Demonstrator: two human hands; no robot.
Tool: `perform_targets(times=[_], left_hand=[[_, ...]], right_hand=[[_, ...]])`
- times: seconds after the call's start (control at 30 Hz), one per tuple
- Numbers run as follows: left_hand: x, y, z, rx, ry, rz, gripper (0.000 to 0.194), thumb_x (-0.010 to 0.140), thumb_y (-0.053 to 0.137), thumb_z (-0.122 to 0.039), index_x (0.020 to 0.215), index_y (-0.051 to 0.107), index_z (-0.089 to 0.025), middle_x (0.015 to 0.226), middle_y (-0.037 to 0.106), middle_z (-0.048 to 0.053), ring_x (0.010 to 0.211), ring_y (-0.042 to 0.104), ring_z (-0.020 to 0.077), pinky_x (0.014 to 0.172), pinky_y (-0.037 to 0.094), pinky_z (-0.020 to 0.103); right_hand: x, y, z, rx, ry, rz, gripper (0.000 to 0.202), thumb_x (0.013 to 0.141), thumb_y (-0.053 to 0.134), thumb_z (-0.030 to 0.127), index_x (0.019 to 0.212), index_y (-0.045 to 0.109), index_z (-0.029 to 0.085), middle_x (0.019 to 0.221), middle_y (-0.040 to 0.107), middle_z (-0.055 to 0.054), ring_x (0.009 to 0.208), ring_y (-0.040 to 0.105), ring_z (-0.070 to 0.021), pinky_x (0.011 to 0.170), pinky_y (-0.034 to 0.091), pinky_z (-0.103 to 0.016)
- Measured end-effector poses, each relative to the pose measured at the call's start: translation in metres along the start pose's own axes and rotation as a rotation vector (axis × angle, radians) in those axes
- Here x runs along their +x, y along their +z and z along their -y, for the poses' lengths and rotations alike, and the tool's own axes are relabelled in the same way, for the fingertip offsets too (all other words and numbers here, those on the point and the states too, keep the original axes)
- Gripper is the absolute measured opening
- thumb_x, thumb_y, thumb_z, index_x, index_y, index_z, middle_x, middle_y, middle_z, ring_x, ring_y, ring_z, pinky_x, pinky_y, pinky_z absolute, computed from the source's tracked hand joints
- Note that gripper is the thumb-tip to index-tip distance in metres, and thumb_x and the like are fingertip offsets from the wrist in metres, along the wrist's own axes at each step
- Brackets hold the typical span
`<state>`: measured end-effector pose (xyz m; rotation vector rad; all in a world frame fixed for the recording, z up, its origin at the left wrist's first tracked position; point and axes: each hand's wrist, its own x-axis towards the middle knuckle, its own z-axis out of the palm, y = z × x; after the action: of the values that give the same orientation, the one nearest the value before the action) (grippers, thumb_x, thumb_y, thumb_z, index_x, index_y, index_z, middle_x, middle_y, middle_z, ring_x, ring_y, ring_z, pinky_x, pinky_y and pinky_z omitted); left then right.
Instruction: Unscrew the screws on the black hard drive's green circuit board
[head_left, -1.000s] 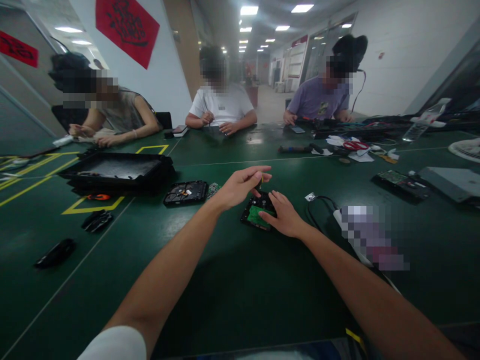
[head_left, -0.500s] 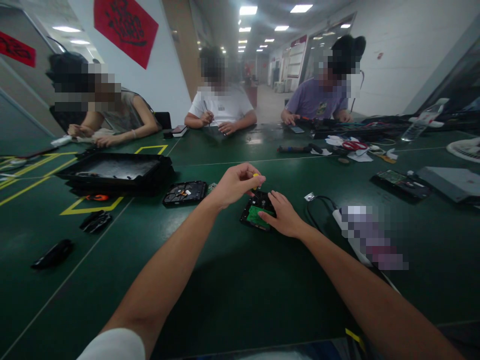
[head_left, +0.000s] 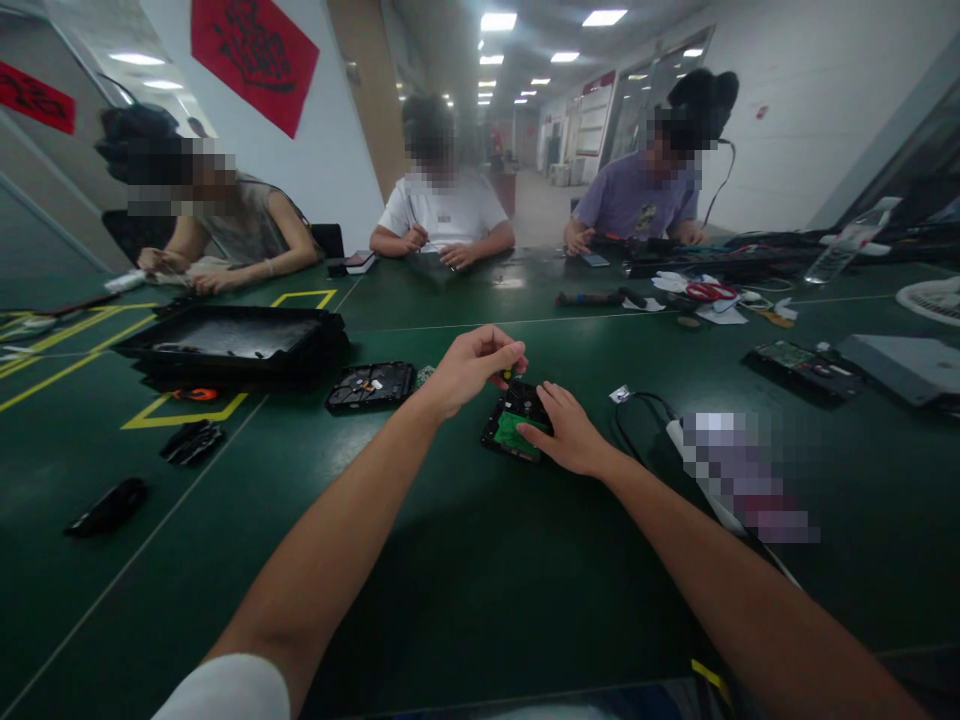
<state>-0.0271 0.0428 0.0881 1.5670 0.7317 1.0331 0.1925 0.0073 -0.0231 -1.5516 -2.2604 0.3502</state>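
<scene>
Yellow driver [head_left: 508,374] is standing over the drive [head_left: 511,434] on the bench [head_left: 465,570], the left hand [head_left: 469,372] now curling farther round it, pinching, apparently twisting; the right hand [head_left: 571,432], unclenched, is still steadying the drive.

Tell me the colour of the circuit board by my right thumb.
The circuit board is bright green; it shows best in the head view.

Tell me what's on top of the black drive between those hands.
A green circuit board lies on the drive, partly covered by the right hand; what its fingers cover cannot be seen.
</scene>
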Motion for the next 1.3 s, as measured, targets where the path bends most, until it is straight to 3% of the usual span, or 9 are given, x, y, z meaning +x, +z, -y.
perform_targets(times=[0.2, 0.4, 0.6, 0.77, 0.93, 1.07, 1.3], left_hand=[[0.000, 0.001, -0.002, -0.050, -0.014, -0.012, 0.030, 0.093, 0.072, -0.045, 0.103, 0.072, -0.016, 0.093, 0.072, 0.008, 0.085, 0.069, 0.0172, 0.058, 0.055, 0.021], [0.004, 0.001, 0.007, -0.073, 0.005, -0.023, 0.035, 0.091, 0.074, -0.051, 0.096, 0.070, -0.017, 0.087, 0.067, 0.006, 0.084, 0.065, 0.0166, 0.060, 0.058, 0.023], [0.005, -0.008, 0.007, -0.201, -0.049, -0.007, 0.026, 0.095, 0.062, -0.041, 0.097, 0.069, -0.016, 0.098, 0.070, 0.010, 0.094, 0.069, 0.0221, 0.064, 0.062, 0.029], [0.004, -0.012, 0.001, -0.020, -0.045, -0.033, 0.032, 0.094, 0.068, -0.047, 0.099, 0.069, -0.016, 0.101, 0.073, 0.011, 0.089, 0.069, 0.0199, 0.059, 0.057, 0.024], [0.002, -0.007, 0.003, 0.101, 0.001, -0.099, 0.039, 0.085, 0.083, -0.049, 0.091, 0.062, -0.017, 0.087, 0.067, 0.004, 0.074, 0.062, 0.0134, 0.057, 0.054, 0.021], [0.002, -0.004, 0.002, 0.093, 0.026, -0.032, 0.037, 0.089, 0.079, -0.050, 0.098, 0.063, -0.018, 0.084, 0.062, 0.002, 0.075, 0.061, 0.0135, 0.057, 0.056, 0.021], [0.002, -0.012, 0.000, -0.024, -0.032, 0.066, 0.032, 0.096, 0.068, -0.046, 0.112, 0.071, -0.019, 0.103, 0.071, 0.010, 0.098, 0.068, 0.0215, 0.067, 0.061, 0.027]], right_hand=[[-0.001, -0.001, 0.003, -0.007, 0.007, -0.004, 0.100, 0.097, 0.040, 0.080, 0.163, 0.038, 0.004, 0.168, 0.037, -0.024, 0.160, 0.027, -0.0398, 0.131, 0.024, -0.055], [-0.001, -0.002, 0.003, -0.010, 0.007, 0.012, 0.100, 0.098, 0.040, 0.079, 0.162, 0.037, 0.002, 0.169, 0.035, -0.025, 0.161, 0.026, -0.0399, 0.131, 0.024, -0.055], [-0.001, -0.002, 0.001, 0.000, -0.005, 0.006, 0.101, 0.097, 0.041, 0.081, 0.162, 0.038, 0.004, 0.168, 0.037, -0.025, 0.160, 0.028, -0.0408, 0.130, 0.026, -0.057], [-0.001, -0.003, 0.000, 0.001, -0.029, -0.014, 0.098, 0.097, 0.041, 0.080, 0.162, 0.040, 0.008, 0.167, 0.041, -0.023, 0.159, 0.030, -0.0401, 0.130, 0.025, -0.057], [-0.002, -0.003, 0.001, 0.018, -0.011, -0.006, 0.099, 0.097, 0.040, 0.081, 0.163, 0.038, 0.007, 0.168, 0.038, -0.023, 0.160, 0.027, -0.0403, 0.130, 0.026, -0.058], [-0.002, -0.003, 0.002, 0.022, -0.011, -0.008, 0.098, 0.097, 0.042, 0.080, 0.163, 0.039, 0.008, 0.167, 0.039, -0.024, 0.159, 0.029, -0.0401, 0.130, 0.025, -0.059], [-0.003, -0.005, 0.002, 0.008, -0.015, 0.000, 0.097, 0.097, 0.041, 0.079, 0.162, 0.038, 0.007, 0.169, 0.036, -0.025, 0.159, 0.030, -0.0396, 0.130, 0.025, -0.057]])
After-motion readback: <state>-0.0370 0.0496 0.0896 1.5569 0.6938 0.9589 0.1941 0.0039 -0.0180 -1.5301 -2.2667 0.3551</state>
